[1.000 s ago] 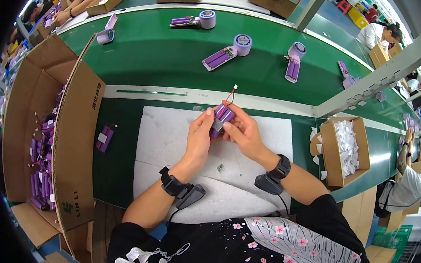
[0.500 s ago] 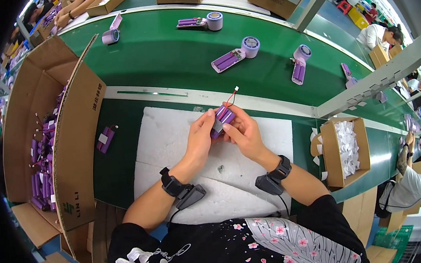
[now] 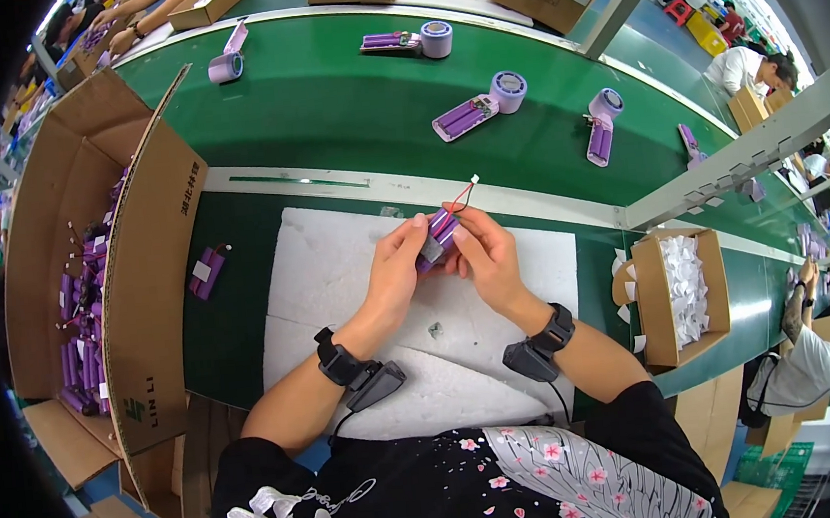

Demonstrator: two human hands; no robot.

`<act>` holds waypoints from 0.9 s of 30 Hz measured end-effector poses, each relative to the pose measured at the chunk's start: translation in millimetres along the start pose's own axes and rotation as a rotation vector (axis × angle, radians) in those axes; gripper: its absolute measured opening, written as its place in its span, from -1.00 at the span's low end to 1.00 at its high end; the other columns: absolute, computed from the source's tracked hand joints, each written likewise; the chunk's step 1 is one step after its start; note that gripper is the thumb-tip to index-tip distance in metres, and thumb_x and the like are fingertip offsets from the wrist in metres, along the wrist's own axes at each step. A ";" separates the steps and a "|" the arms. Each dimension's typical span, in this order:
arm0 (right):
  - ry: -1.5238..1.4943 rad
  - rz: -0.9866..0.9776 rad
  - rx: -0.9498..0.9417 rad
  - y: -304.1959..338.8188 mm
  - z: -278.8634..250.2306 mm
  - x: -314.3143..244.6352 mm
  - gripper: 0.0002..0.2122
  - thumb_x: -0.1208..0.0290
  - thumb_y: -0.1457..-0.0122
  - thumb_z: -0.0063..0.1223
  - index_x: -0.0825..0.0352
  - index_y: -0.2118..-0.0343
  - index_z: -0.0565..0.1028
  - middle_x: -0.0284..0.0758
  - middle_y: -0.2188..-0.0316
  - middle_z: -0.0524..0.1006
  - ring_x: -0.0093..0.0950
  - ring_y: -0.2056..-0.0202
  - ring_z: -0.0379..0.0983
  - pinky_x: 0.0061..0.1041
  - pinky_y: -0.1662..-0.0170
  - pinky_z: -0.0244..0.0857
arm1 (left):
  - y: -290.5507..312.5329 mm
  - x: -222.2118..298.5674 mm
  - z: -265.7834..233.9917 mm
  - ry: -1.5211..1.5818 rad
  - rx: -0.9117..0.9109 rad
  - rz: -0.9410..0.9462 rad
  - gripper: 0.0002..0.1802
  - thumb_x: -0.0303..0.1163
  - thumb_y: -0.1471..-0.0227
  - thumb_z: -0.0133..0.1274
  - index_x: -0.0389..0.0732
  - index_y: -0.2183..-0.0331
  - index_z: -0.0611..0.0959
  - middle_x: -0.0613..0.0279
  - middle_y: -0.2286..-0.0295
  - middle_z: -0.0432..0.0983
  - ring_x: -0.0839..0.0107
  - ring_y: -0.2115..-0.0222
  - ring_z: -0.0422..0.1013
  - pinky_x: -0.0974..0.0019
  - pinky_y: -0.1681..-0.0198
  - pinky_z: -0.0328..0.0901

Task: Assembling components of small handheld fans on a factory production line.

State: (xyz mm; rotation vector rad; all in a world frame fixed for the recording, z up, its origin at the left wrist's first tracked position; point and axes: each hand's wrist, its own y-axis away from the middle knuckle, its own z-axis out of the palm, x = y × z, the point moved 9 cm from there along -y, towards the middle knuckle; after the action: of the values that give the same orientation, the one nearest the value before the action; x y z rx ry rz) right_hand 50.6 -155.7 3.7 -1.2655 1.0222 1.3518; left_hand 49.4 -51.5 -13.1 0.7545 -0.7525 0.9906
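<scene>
Between both hands, above a white foam board (image 3: 326,257), is a purple battery pack (image 3: 443,229) of side-by-side cells. A grey patch covers its lower left part, and red and black wires rise from its far end to a small white connector. My left hand (image 3: 395,271) grips the pack's left side, thumb along its edge. My right hand (image 3: 490,260) is closed on the right side, thumb on the upper face; its other fingers are partly hidden beneath. Left of the board lies another purple battery pack (image 3: 207,273) with a white label.
A tall cardboard box (image 3: 155,282) full of purple packs stands at left. At right, a smaller box (image 3: 651,302) holds white paper pieces. Beyond a pale rail (image 3: 529,211), lilac device housings (image 3: 509,91) lie on a green conveyor (image 3: 322,99). Co-workers sit farther off.
The lilac housings on the conveyor have shifted to the right. My right thumb has slid up the pack's face, baring more of the grey patch. Both hands still hold the pack.
</scene>
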 end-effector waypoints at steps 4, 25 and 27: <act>-0.011 -0.018 0.051 0.6 -2.8 -2.1 -0.65 0.45 -0.22 -0.12 0.41 -0.06 0.27 -0.35 0.37 0.52 -0.71 0.58 0.34 -0.75 0.57 0.14 | -1.2 0.6 -0.9 -0.015 0.018 0.011 -0.60 -0.14 -0.24 -0.25 -0.27 0.21 0.52 0.25 0.38 0.48 0.50 0.41 0.43 0.40 0.29 0.38; -0.089 -0.095 0.103 0.4 -6.0 -6.6 -0.81 0.48 -0.19 -0.03 0.39 0.17 0.34 -0.32 0.44 0.52 -0.67 0.62 0.37 -0.74 0.59 0.14 | 1.1 2.5 2.2 -0.041 0.041 -0.004 -0.57 -0.15 -0.24 -0.26 -0.31 0.15 0.52 0.22 0.35 0.50 0.47 0.39 0.46 0.41 0.34 0.42; -0.091 -0.095 0.103 0.1 -5.6 -6.8 -0.82 0.49 -0.18 -0.03 0.40 0.17 0.34 -0.32 0.44 0.52 -0.66 0.62 0.37 -0.74 0.59 0.15 | 0.8 0.6 0.7 -0.027 0.042 -0.002 -0.56 -0.14 -0.24 -0.26 -0.31 0.15 0.52 0.22 0.36 0.50 0.47 0.40 0.46 0.41 0.35 0.42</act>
State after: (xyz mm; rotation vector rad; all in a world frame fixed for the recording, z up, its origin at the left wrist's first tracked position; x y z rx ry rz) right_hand 51.2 -161.9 9.8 -1.1514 0.9448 1.2572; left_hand 48.7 -51.5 -12.0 0.8067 -0.7558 0.9984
